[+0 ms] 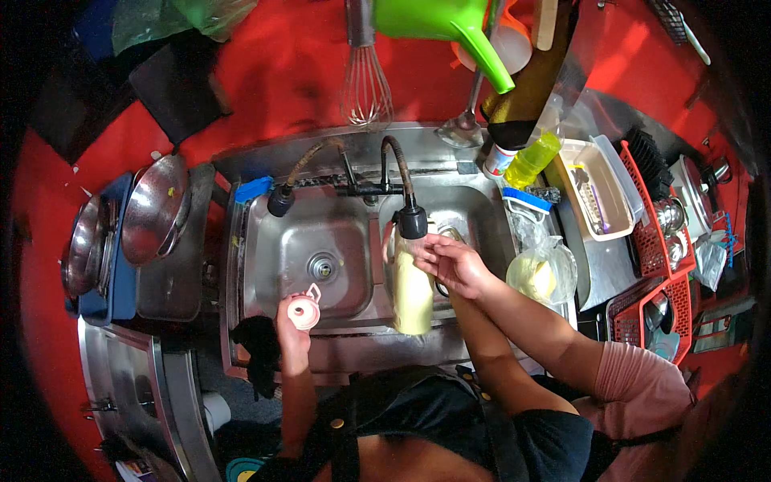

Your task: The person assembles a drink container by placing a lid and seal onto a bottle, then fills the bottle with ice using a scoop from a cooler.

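My left hand point(293, 337) holds a pink bottle lid point(303, 312) with a loop handle, over the front of the left sink basin point(265, 241). A pale yellow bottle point(413, 295) is tilted under the black spout head of the right tap point(413, 222). My right forearm point(482, 343) reaches toward this bottle from the right. My right hand is mostly hidden behind a co-worker's hand point(455, 265), so its grip on the bottle cannot be made out. The co-worker's fingers are at the bottle's upper end, just below the spout.
A second tap point(280, 200) bends over the left basin. Steel bowls point(155, 208) stand at left. A blue brush point(526, 200), a plastic bag point(542, 274) and a beige tub point(593, 193) lie right. Above hang a whisk point(367, 84) and a green watering-can-like vessel point(433, 21). A black cloth point(256, 349) drapes the sink's front edge.
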Available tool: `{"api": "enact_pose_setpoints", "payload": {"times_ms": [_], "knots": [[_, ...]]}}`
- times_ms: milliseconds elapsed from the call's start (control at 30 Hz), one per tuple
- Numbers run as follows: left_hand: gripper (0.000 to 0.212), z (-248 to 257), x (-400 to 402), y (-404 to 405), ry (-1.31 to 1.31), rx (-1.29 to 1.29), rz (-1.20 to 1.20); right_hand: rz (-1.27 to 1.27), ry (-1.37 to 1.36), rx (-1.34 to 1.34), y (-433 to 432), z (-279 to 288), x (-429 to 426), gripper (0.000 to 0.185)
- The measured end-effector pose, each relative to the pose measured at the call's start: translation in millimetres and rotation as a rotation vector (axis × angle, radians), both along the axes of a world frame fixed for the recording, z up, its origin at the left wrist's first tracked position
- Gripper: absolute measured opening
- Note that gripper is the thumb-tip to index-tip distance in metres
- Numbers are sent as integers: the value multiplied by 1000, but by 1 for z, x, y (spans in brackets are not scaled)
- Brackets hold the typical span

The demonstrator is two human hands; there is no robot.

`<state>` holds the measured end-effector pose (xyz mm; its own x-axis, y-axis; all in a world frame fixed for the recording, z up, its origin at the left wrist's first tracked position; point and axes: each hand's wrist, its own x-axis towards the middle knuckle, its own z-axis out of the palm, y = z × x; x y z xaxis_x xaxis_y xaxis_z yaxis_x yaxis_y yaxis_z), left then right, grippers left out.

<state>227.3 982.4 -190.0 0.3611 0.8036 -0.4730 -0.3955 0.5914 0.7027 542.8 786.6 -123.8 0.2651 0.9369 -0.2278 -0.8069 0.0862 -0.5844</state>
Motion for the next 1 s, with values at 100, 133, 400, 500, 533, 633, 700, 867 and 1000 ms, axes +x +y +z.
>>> {"api": "enact_pose_setpoints", "payload": {"times_ms": [100, 133, 400, 500, 533, 633, 700, 867, 1000], "knots": [[26, -7, -18, 9, -3, 35, -8, -33, -140, -99, 24, -8, -4, 27], [26, -10, -25, 12, -12, 62, -6, -27, -142, -100, 27, -10, -3, 27], [27, -23, -51, 21, -41, 20, 61, 34, 462, -174, 37, -40, 13, 42], [28, -20, -49, 21, -17, -41, 77, -6, 711, -88, 33, -41, 15, 51], [28, -19, -49, 21, -24, -63, 58, -10, 714, -89, 34, -37, 13, 51], [28, -31, -52, 25, -41, -84, 25, 58, 632, -129, 40, -16, 0, 51], [28, -37, -45, 28, -57, -80, -22, 210, 721, 212, 27, -48, 16, 46], [24, -31, -26, 25, -41, -62, -91, -388, -532, -171, 43, -105, -40, 65], [26, -34, -13, 19, -57, -102, -59, -462, -1021, -298, 35, -70, -37, 93]]}}
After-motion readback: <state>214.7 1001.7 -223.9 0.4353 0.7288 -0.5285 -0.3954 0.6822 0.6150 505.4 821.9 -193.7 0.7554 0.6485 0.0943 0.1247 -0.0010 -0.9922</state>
